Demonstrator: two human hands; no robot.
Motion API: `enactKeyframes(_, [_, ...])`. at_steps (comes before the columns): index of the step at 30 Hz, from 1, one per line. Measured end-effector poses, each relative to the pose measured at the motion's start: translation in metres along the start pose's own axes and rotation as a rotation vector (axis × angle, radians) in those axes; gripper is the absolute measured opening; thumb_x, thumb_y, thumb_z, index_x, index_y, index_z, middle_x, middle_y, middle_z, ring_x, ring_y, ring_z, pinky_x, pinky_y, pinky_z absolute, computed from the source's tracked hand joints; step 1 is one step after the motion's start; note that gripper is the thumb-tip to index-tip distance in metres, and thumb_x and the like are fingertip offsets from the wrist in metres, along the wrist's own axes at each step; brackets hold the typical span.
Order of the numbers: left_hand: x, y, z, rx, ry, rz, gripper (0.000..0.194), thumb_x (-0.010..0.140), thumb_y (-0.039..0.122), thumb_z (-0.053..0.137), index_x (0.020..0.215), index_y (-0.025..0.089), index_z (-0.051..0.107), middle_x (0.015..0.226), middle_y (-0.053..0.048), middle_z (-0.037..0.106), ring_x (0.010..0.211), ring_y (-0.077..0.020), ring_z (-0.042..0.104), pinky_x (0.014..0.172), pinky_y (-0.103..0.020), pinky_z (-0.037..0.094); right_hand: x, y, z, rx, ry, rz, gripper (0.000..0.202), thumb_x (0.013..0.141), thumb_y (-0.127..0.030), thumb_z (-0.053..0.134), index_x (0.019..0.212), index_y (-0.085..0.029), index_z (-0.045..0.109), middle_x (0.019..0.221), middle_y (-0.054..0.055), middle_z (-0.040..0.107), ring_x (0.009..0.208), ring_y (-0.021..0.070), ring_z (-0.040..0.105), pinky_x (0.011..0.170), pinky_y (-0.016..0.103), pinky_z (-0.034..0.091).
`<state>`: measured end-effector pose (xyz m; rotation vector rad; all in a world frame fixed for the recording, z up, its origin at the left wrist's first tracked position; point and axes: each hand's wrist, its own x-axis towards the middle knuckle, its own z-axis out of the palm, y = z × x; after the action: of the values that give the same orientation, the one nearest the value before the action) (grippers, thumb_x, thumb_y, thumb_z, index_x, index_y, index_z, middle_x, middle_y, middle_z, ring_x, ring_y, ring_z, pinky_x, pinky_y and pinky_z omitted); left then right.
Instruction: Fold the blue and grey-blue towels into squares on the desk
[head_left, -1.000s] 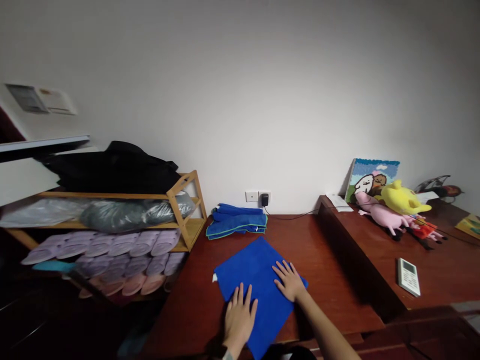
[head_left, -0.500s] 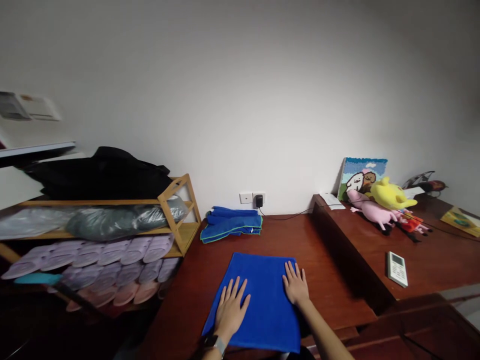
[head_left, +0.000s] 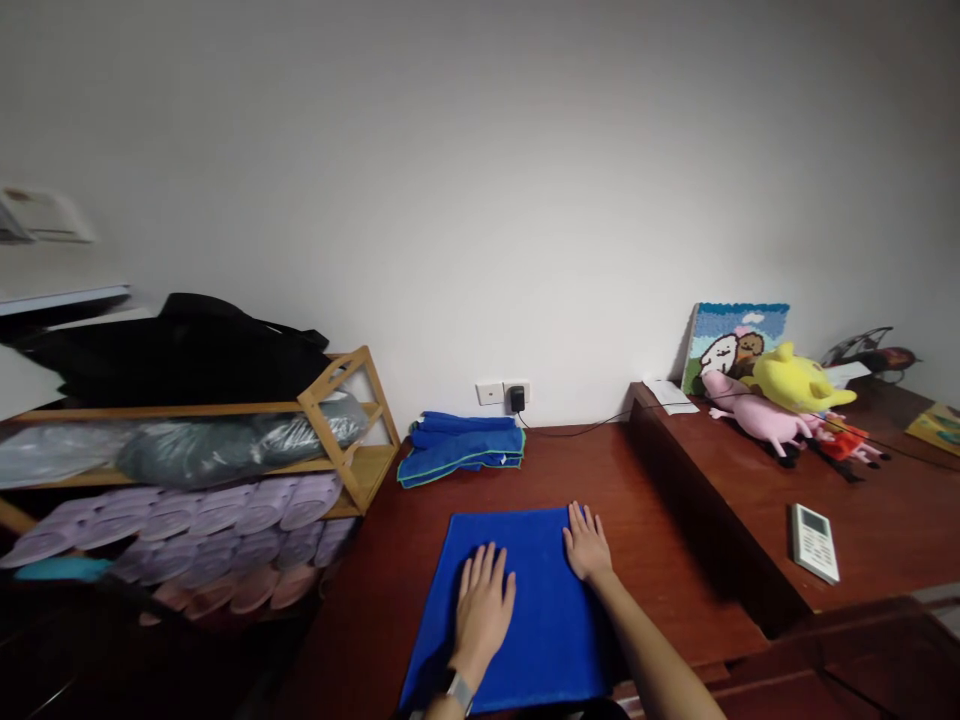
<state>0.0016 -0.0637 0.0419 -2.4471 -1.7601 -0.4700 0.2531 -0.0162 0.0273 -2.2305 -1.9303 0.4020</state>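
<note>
A blue cloth (head_left: pixel 536 620) lies spread out on the reddish-brown wooden table (head_left: pixel 375 580), close to its front edge. My left hand (head_left: pixel 484 608) rests flat on the left-middle part of the cloth, fingers stretched out; a watch is on that wrist. At the cloth's upper right edge, my right hand (head_left: pixel 586 543) presses flat with its fingers extended. Neither hand grips anything. Farther back, by the wall, lies a loose pile of blue cloths (head_left: pixel 461 447) with green edging.
On the left stands a wooden rack (head_left: pixel 352 440) with slippers (head_left: pixel 259 505) and a black bag (head_left: pixel 180 350). A higher surface on the right holds plush toys (head_left: pixel 799 380), a picture (head_left: pixel 739 340) and a remote control (head_left: pixel 814 542). A black adapter (head_left: pixel 517 398) and its cable are at the wall socket.
My left hand has slid right and slightly up over the cloth. My right hand has moved a little up along its right edge. The view has turned slightly.
</note>
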Motion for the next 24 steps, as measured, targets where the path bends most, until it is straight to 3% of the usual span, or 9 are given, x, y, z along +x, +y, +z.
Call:
enactKeyframes(3, [0.04, 0.042, 0.01, -0.121, -0.042, 0.193, 0.054, 0.107, 0.043, 0.028, 0.154, 0.025, 0.048, 0.162, -0.005, 0.047, 0.151, -0.0248, 0.039, 0.126, -0.049, 0.03, 0.006, 0.002, 0.0, -0.006, -0.004, -0.043, 0.067, 0.105, -0.043, 0.013, 0.165, -0.014, 0.012, 0.172, 0.001, 0.011, 0.16, 0.0193, 0.005, 0.129, 0.037, 0.002])
enactKeyframes(5, [0.064, 0.065, 0.022, -0.171, -0.09, 0.25, 0.054, 0.107, 0.044, 0.029, 0.154, 0.027, 0.048, 0.162, -0.005, 0.046, 0.152, -0.0246, 0.038, 0.126, -0.049, 0.03, 0.01, 0.003, 0.001, -0.02, -0.009, -0.066, 0.067, 0.105, -0.042, 0.014, 0.165, -0.014, 0.013, 0.172, 0.0, 0.01, 0.16, 0.0191, 0.005, 0.129, 0.037, 0.002])
enactKeyframes(8, [0.09, 0.072, 0.041, -0.195, -0.163, 0.228, 0.054, 0.107, 0.048, 0.029, 0.154, 0.03, 0.047, 0.163, -0.005, 0.045, 0.153, -0.0255, 0.037, 0.126, -0.051, 0.028, 0.012, 0.004, 0.004, -0.039, 0.01, -0.064, 0.066, 0.104, -0.042, 0.013, 0.165, -0.014, 0.014, 0.172, 0.0, 0.01, 0.16, 0.0187, 0.005, 0.129, 0.038, 0.002])
enactKeyframes(11, [0.096, 0.04, 0.053, -0.162, -0.186, 0.159, 0.056, 0.106, 0.052, 0.029, 0.157, 0.032, 0.042, 0.166, -0.005, 0.039, 0.155, -0.0261, 0.033, 0.127, -0.052, 0.026, 0.011, 0.002, 0.006, -0.042, 0.039, -0.033, 0.067, 0.104, -0.043, 0.013, 0.164, -0.012, 0.014, 0.172, 0.001, 0.012, 0.16, 0.0186, 0.007, 0.129, 0.039, 0.003])
enactKeyframes(18, [0.077, -0.084, 0.048, -0.017, -0.171, -0.074, 0.069, 0.104, 0.061, 0.024, 0.161, 0.023, 0.034, 0.169, -0.01, 0.029, 0.157, -0.0271, 0.025, 0.127, -0.051, 0.022, 0.008, -0.001, 0.003, -0.048, 0.043, -0.014, 0.067, 0.104, -0.043, 0.014, 0.164, -0.012, 0.016, 0.171, 0.001, 0.014, 0.16, 0.0187, 0.009, 0.13, 0.041, 0.002])
enactKeyframes(21, [0.073, -0.108, 0.045, 0.007, -0.173, -0.101, 0.073, 0.103, 0.062, 0.022, 0.161, 0.018, 0.033, 0.17, -0.011, 0.028, 0.158, -0.0268, 0.025, 0.127, -0.048, 0.022, 0.009, -0.003, 0.001, -0.058, 0.028, -0.003, 0.067, 0.104, -0.043, 0.014, 0.165, -0.014, 0.015, 0.172, 0.001, 0.013, 0.16, 0.0187, 0.008, 0.129, 0.042, 0.001])
enactKeyframes(24, [0.073, -0.111, 0.045, 0.009, -0.165, -0.114, 0.075, 0.103, 0.062, 0.021, 0.161, 0.017, 0.032, 0.169, -0.011, 0.03, 0.158, -0.0269, 0.024, 0.128, -0.047, 0.021, 0.011, -0.005, -0.003, -0.063, 0.0, 0.005, 0.067, 0.104, -0.043, 0.015, 0.165, -0.015, 0.014, 0.172, 0.0, 0.012, 0.16, 0.0184, 0.008, 0.129, 0.041, 0.002])
